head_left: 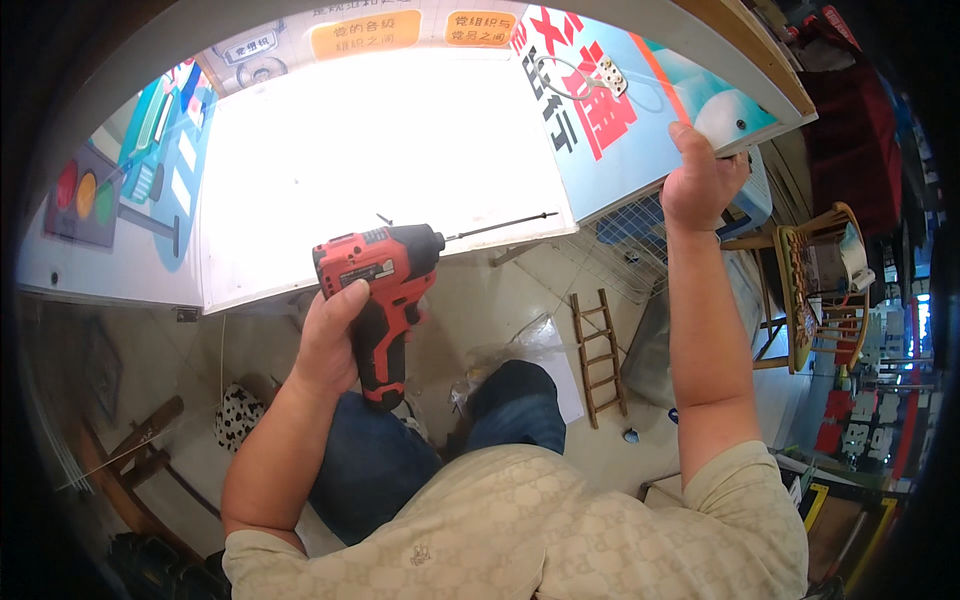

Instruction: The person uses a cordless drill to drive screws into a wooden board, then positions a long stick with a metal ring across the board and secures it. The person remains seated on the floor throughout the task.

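My left hand (333,335) is wrapped round the grip of a red and black cordless drill (375,265). A long dark bit (500,226) points from the drill to the right, along the front edge of a bright white board (400,150). Whether a screw sits on the bit's tip is too small to tell. My right hand (700,185) grips the near edge of a printed panel (600,170) to the right of the board. Its thumb lies on top, and the other fingers are mostly hidden beyond the edge. A small pointed dark piece (385,219) shows just behind the drill.
A white socket strip (610,76) with a cable lies on the printed panel. Another printed panel (120,200) flanks the board's left side. Below are a small wooden ladder (598,358), a wire rack (625,250) and a wooden chair (800,290) at right.
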The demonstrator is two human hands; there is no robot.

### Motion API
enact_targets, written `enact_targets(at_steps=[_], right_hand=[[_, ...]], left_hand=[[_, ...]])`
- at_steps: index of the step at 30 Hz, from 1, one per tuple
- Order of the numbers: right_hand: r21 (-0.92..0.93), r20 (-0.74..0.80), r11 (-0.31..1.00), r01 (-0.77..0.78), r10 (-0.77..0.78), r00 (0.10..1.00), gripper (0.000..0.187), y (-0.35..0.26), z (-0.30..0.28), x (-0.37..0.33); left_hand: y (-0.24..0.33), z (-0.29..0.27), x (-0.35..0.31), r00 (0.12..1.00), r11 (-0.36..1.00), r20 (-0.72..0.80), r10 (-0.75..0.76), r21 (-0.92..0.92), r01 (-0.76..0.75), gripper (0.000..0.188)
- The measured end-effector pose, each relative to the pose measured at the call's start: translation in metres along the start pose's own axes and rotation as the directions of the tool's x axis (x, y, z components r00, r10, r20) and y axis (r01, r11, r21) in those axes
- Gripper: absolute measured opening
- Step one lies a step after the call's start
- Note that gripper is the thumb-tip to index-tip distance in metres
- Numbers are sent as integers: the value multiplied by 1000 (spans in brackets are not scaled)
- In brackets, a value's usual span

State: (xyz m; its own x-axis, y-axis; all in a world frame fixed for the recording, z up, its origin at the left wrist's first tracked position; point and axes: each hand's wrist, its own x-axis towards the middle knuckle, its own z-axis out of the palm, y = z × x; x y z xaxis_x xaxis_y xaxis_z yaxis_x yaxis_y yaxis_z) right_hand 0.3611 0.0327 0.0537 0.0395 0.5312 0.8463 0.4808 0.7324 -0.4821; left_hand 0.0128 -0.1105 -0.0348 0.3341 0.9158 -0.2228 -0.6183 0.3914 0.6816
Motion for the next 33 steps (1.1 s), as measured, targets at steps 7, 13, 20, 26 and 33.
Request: enact_targets(at_steps=[7, 13, 20, 26, 33], right_hand=[[-171, 24, 947, 271, -270, 962, 8, 2, 3, 3], [-93, 8, 972, 214, -214, 977, 9, 5, 2, 1], [196, -86, 979, -52, 70, 994, 15, -6, 8, 0], [129, -36, 992, 4, 1, 999, 16, -13, 9, 3], [201, -67, 978, -55, 70, 995, 18, -2, 10, -4]], left_hand=[[0, 12, 22, 995, 985, -78, -56, 161, 68, 49], [-6, 14, 27, 991, 984, -82, -106, 132, 116, 43], [-11, 17, 31, 990, 980, -88, -114, 152, 127, 42], [-13, 20, 31, 991, 983, -76, -112, 138, 122, 43], [-13, 23, 31, 989, 981, -88, -116, 144, 128, 42]])
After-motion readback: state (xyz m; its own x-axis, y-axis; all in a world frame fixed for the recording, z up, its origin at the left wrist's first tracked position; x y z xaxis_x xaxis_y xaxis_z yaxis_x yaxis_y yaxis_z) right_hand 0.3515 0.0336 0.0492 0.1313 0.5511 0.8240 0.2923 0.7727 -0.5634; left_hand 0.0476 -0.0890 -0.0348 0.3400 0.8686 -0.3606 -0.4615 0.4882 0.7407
